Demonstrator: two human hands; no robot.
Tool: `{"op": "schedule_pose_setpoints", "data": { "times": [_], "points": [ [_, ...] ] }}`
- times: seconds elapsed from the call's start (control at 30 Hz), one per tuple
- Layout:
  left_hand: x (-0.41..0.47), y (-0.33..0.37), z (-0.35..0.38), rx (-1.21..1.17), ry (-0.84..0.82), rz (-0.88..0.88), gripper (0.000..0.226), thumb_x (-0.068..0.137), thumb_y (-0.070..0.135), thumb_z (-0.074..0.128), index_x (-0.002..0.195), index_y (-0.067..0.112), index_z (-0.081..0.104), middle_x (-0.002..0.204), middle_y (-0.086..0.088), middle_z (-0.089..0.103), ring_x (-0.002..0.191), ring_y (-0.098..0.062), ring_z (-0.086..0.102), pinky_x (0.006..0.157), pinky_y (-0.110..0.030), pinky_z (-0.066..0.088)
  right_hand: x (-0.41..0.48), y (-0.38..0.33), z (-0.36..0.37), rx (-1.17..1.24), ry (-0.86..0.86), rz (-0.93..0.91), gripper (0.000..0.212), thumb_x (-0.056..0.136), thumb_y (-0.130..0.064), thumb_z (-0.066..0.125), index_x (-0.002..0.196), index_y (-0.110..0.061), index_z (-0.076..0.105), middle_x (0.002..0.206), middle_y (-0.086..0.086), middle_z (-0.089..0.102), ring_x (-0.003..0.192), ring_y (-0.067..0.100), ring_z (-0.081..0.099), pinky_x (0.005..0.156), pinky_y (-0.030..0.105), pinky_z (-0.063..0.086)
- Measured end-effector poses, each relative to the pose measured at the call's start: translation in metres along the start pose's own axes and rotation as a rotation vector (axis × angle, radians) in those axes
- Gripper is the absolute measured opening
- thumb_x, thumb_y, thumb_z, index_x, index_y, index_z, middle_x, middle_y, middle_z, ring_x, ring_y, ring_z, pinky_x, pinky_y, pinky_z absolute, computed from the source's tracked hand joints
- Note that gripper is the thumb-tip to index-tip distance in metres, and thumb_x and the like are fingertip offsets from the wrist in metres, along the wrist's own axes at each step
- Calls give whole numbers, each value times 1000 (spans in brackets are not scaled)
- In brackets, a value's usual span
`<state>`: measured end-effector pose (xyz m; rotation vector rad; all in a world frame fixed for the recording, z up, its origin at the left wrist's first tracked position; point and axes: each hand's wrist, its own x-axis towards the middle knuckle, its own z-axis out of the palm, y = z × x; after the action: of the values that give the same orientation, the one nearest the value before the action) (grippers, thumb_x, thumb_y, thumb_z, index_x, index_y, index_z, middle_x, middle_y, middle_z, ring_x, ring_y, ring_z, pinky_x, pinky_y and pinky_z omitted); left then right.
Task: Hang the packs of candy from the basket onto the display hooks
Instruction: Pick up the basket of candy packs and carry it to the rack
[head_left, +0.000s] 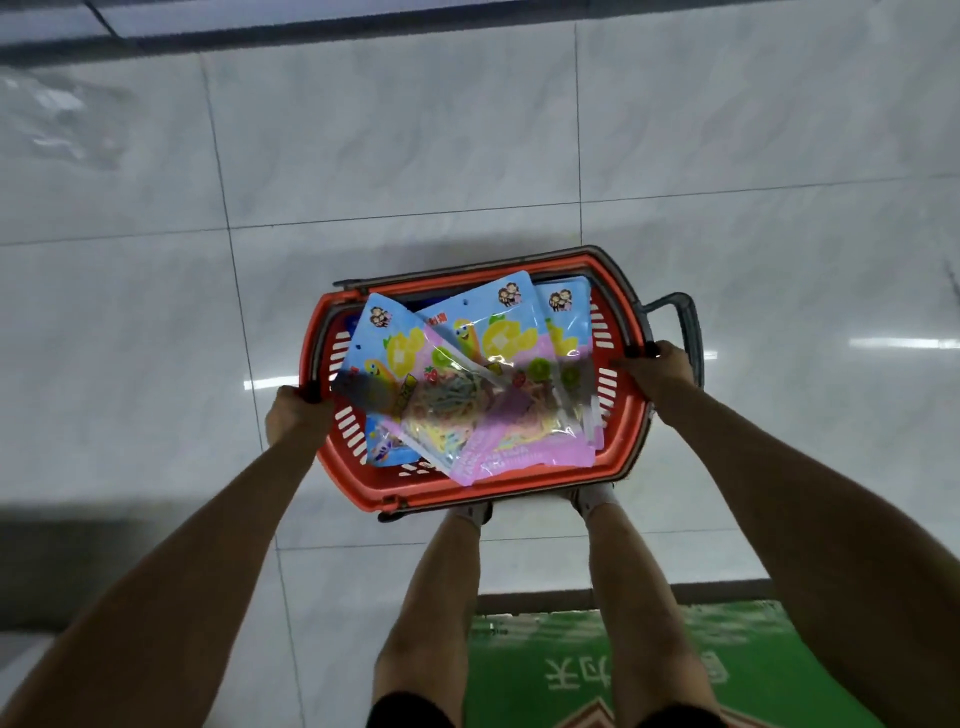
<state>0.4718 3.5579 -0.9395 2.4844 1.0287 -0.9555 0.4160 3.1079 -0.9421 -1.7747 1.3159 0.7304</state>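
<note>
Glossy pale grey marble-look floor tiles (415, 156) with thin dark grout lines stretch beyond the left hand (296, 415) and right hand (660, 371). White streaks of reflected light (904, 343) gleam right of the right hand. Nearer than it lies a green floor mat (727, 649) with white characters.

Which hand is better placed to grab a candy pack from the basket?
Close call, probably left: a corner of the leftmost pack leans on the basket wall right by the left hand; the right hand also grips the rim.
</note>
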Motion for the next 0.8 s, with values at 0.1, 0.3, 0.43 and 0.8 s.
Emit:
{"op": "schedule_pose_setpoints", "data": {
  "times": [0.1,0.3,0.43,0.8],
  "points": [
    [-31,9,-19,59,-26,75,32,95,42,69,101,11,65,85,-9,72,73,-31,71,67,-37,60,-19,12,-26,-35,52,-2,37,83,-34,84,109,-12,72,92,8,72,80,27,69,79,36,60],
    [-137,56,-78,188,7,271,45,92,51,67,107,10,58,86,-6,71,67,-25,69,62,-36,60,-92,30,-123,-155,153,-13,37,90,-38,73,107,-5,75,98,21,76,93,40,73,78,40,59],
    [-226,109,-114,283,46,461,39,99,48,58,108,11,47,88,-5,66,67,-24,64,58,-31,49,-148,49,-205,-113,221,-13,34,89,-31,75,108,-2,75,98,25,75,95,45,72,81,44,58],
    [-433,272,-143,550,107,934,42,103,58,47,112,18,38,96,-5,71,69,-25,69,69,-42,62,-262,147,-425,69,392,-52,40,86,-37,74,105,-4,63,93,16,71,81,35,65,71,36,50]
  ]
}}
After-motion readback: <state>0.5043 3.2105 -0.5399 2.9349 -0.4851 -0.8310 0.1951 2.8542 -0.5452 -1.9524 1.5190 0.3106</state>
